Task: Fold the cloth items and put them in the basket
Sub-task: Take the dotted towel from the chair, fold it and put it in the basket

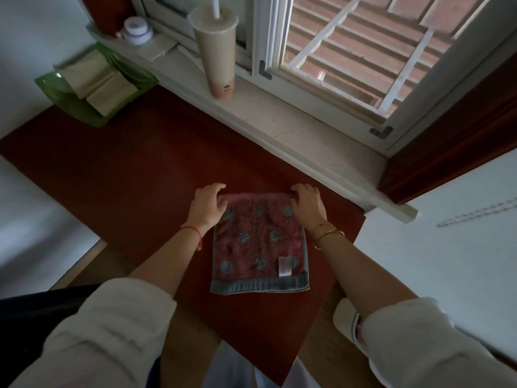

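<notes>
A small pink towel (258, 245) with blue dots, a blue border and a white tag lies flat on the dark red table (134, 169), near its front. My left hand (207, 207) grips the towel's far left corner. My right hand (307, 205) grips the far right corner. Both hands curl over the far edge, which looks like a fold. A green basket (56, 88) stands at the table's far left corner with beige folded cloths (98, 79) in it.
A tall lidded drink cup (216, 51) with a straw stands on the stone windowsill (293, 127) behind the table. A small white jar (137, 30) sits further left on the sill. The window (363, 51) is open. A white surface (447, 233) lies right of the table.
</notes>
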The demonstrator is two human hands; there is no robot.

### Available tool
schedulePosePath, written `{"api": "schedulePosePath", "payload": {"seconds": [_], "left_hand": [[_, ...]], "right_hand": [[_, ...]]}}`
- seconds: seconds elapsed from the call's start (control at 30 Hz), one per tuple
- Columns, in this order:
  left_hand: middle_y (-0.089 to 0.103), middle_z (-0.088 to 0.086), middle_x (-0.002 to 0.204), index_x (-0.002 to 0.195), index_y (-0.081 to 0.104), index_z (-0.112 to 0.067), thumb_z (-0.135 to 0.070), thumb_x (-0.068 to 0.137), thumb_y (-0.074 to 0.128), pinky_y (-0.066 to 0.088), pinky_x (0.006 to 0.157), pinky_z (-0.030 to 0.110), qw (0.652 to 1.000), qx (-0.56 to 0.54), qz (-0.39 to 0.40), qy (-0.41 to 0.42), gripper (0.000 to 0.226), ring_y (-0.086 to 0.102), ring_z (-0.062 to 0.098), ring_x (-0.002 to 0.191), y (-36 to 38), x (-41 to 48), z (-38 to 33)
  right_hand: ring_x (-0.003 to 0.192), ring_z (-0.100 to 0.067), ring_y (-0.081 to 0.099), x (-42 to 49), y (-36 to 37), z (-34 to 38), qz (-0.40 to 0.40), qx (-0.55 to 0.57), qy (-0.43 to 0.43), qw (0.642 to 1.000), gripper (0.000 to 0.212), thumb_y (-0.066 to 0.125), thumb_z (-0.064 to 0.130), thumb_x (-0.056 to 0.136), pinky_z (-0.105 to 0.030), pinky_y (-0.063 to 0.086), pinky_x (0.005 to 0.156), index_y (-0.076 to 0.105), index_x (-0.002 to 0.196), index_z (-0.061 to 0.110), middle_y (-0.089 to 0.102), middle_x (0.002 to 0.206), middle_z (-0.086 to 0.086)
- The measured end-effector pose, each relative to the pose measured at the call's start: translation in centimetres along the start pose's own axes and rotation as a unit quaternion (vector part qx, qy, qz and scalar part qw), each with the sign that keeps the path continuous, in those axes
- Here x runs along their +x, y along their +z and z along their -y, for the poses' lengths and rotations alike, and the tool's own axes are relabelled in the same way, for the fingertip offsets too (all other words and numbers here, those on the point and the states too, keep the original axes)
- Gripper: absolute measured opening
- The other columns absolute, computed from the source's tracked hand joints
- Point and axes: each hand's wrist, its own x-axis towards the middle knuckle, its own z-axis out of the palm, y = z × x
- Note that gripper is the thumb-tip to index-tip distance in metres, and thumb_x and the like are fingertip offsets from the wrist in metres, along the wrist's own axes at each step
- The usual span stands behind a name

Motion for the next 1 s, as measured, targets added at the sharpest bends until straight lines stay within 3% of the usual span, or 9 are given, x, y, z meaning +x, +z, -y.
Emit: {"api": "schedulePosePath", "payload": {"seconds": [0.1, 0.23, 0.4, 0.47, 0.57, 0.7, 0.83, 1.0], "left_hand": [[0.063, 0.006, 0.126, 0.128, 0.061, -0.016, -0.018, 0.092, 0.063, 0.048, 0.101, 0.044, 1.000, 0.020, 0.013, -0.013, 0.037, 0.052, 0.030, 0.123, 0.4, 1.2, 0.5], [0.071, 0.002, 0.104, 0.100, 0.073, -0.020, -0.018, 0.087, 0.067, 0.055, 0.089, 0.041, 1.000, 0.006, 0.001, 0.001, 0.015, 0.064, 0.025, 0.103, -0.3, 1.5, 1.5], [0.071, -0.003, 0.093, 0.094, 0.075, -0.014, -0.013, 0.085, 0.072, 0.045, 0.077, 0.011, 0.996, -0.072, -0.040, 0.041, 0.010, 0.064, 0.011, 0.086, -2.6, -2.6, 0.5], [0.071, -0.006, 0.092, 0.092, 0.074, -0.016, -0.013, 0.084, 0.073, 0.043, 0.078, 0.009, 0.994, -0.086, -0.030, 0.065, 0.009, 0.063, 0.008, 0.087, -3.1, -5.0, 0.8], [0.071, -0.008, 0.094, 0.092, 0.073, -0.019, -0.014, 0.082, 0.076, 0.043, 0.082, 0.011, 0.992, -0.099, -0.007, 0.073, 0.012, 0.064, 0.009, 0.092, -2.7, -8.5, 1.7], [0.071, -0.004, 0.093, 0.088, 0.072, -0.016, -0.009, 0.079, 0.078, 0.047, 0.080, 0.013, 0.992, -0.106, -0.026, 0.068, 0.013, 0.066, 0.013, 0.091, -1.1, -13.3, 2.1], [0.067, -0.009, 0.090, 0.086, 0.069, -0.020, -0.010, 0.081, 0.076, 0.053, 0.085, 0.036, 0.994, -0.093, -0.034, 0.047, 0.013, 0.062, 0.010, 0.088, 1.3, -17.6, 2.5], [0.061, -0.010, 0.095, 0.084, 0.064, -0.031, -0.014, 0.083, 0.074, 0.050, 0.092, 0.040, 0.995, -0.093, -0.035, -0.010, 0.021, 0.058, 0.013, 0.094, 4.0, -21.2, 2.6]], "right_hand": [[0.120, -0.031, 0.045, 0.5, 0.3, 0.1, -0.018, 0.014, 0.031, 0.999, 0.031, 0.048, 0.003, 0.088, -0.041, 0.047, 0.087, 0.062, 0.116, 0.008, 0.057, 0.121, -0.011], [0.111, -0.029, 0.047, 0.1, -0.4, 0.3, -0.044, 0.047, 0.028, 0.998, 0.028, 0.046, 0.002, 0.085, -0.037, 0.045, 0.082, 0.066, 0.104, 0.009, 0.058, 0.109, -0.008], [0.098, -0.020, 0.049, -2.5, -1.8, -0.6, -0.077, 0.112, -0.006, 0.991, 0.018, 0.056, 0.006, 0.083, -0.024, 0.034, 0.078, 0.068, 0.093, 0.016, 0.054, 0.093, 0.005], [0.097, -0.017, 0.048, -4.4, -1.9, -1.1, -0.075, 0.110, -0.024, 0.991, 0.017, 0.059, 0.007, 0.083, -0.021, 0.033, 0.075, 0.068, 0.092, 0.018, 0.056, 0.093, 0.006], [0.097, -0.013, 0.046, -8.0, -1.5, -2.1, -0.063, 0.109, -0.044, 0.991, 0.016, 0.061, 0.008, 0.083, -0.016, 0.035, 0.075, 0.067, 0.092, 0.020, 0.059, 0.095, 0.007], [0.100, -0.012, 0.045, -12.8, -0.1, -3.6, -0.039, 0.084, -0.054, 0.994, 0.014, 0.064, 0.010, 0.083, -0.024, 0.039, 0.081, 0.066, 0.092, 0.021, 0.058, 0.094, 0.010], [0.101, -0.012, 0.045, -16.7, 0.9, -5.1, -0.016, 0.056, -0.070, 0.996, 0.011, 0.064, 0.013, 0.084, -0.025, 0.042, 0.082, 0.064, 0.090, 0.022, 0.057, 0.094, 0.011], [0.098, -0.015, 0.048, -19.4, 1.8, -6.7, -0.001, 0.045, -0.103, 0.994, 0.017, 0.060, 0.010, 0.081, -0.020, 0.035, 0.080, 0.064, 0.091, 0.023, 0.061, 0.093, 0.009]]}}
